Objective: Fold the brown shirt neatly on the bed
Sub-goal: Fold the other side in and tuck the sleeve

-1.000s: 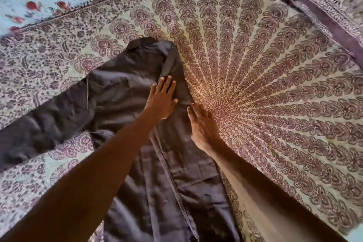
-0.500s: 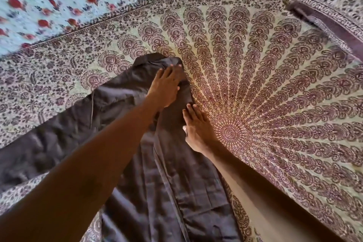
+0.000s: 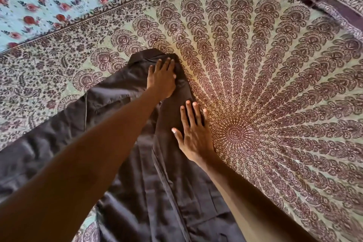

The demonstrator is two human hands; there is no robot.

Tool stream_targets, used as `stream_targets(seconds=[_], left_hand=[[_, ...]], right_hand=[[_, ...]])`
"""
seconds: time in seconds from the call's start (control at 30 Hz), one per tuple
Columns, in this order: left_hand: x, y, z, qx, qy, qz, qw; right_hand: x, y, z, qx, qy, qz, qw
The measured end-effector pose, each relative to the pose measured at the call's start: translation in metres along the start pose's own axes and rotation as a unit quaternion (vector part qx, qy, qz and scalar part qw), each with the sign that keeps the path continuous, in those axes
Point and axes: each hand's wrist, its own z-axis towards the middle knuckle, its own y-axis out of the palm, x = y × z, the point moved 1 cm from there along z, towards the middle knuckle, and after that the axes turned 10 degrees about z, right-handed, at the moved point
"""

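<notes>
The brown shirt (image 3: pixel 125 102) lies on the bed's mandala-printed cover (image 3: pixel 255 84), collar at the far end, one sleeve stretched out to the left. Its right side is folded over the body, giving a straight edge on the right. My left hand (image 3: pixel 162 78) rests flat on the cloth just below the collar, fingers together. My right hand (image 3: pixel 193 135) lies flat, fingers apart, on the folded right edge nearer to me, its outer fingers on the bed cover. Neither hand grips the cloth. My forearms hide part of the shirt's body.
A pale blue sheet with red flowers (image 3: pixel 49 0) covers the far left beyond the cover's border. A pillow (image 3: pixel 337 0) in matching print with a dark band lies at the far right corner.
My left hand has slid up the shirt from mid-chest to just below the collar. My right hand has shifted a little along the folded edge and spread its fingers.
</notes>
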Motion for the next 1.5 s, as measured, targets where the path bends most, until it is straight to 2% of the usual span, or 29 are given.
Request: stream_targets(seconds=[0.07, 0.17, 0.23, 0.33, 0.4, 0.47, 0.6, 0.73, 0.83, 0.93, 1.03, 1.17, 1.4, 1.5], left_hand=[[0.002, 0.002, 0.006, 0.007, 0.017, 0.005, 1.0], [-0.001, 0.008, 0.016, -0.05, 0.02, 0.017, 0.998], [0.001, 0.007, 0.019, -0.052, 0.007, 0.004, 0.999], [0.012, 0.004, -0.004, 0.043, -0.034, -0.065, 0.996], [0.021, 0.007, -0.043, 0.108, -0.072, -0.132, 0.983], [0.033, 0.021, -0.094, 0.136, -0.097, -0.16, 0.973], [0.042, 0.057, -0.176, 0.091, -0.063, -0.13, 0.985], [0.033, 0.069, -0.181, 0.073, -0.024, -0.13, 0.989], [0.025, 0.056, -0.183, 0.093, -0.041, -0.161, 0.982], [-0.003, 0.05, -0.206, 0.104, -0.093, -0.18, 0.974], [-0.046, 0.056, -0.235, 0.122, -0.105, -0.156, 0.975], [-0.122, 0.063, -0.253, 0.129, -0.152, -0.138, 0.97], [-0.226, 0.078, -0.216, 0.062, -0.243, -0.15, 0.956], [-0.249, 0.08, -0.197, -0.004, -0.22, -0.17, 0.961]], right_hand=[[0.001, 0.001, 0.001, 0.003, 0.003, 0.002, 1.0], [0.002, 0.003, 0.001, 0.01, 0.004, 0.003, 1.0], [0.004, 0.004, 0.002, 0.015, 0.003, 0.002, 1.0], [0.006, 0.007, 0.003, 0.01, 0.004, 0.005, 1.0], [0.004, 0.005, 0.004, 0.0, 0.004, 0.012, 1.0], [0.003, -0.001, 0.0, 0.003, 0.009, 0.015, 1.0], [0.006, -0.012, -0.033, 0.043, 0.024, 0.011, 0.999], [0.014, -0.005, -0.056, -0.01, 0.007, -0.015, 1.0], [0.008, -0.012, -0.053, -0.02, 0.032, -0.052, 0.998], [-0.025, -0.026, -0.06, 0.014, 0.04, -0.042, 0.998], [-0.076, -0.028, -0.076, 0.051, 0.012, 0.032, 0.998], [-0.149, -0.013, -0.09, -0.022, 0.037, 0.146, 0.988], [-0.243, 0.029, -0.085, -0.082, 0.034, 0.116, 0.989], [-0.266, 0.039, -0.085, -0.103, 0.04, 0.093, 0.989]])
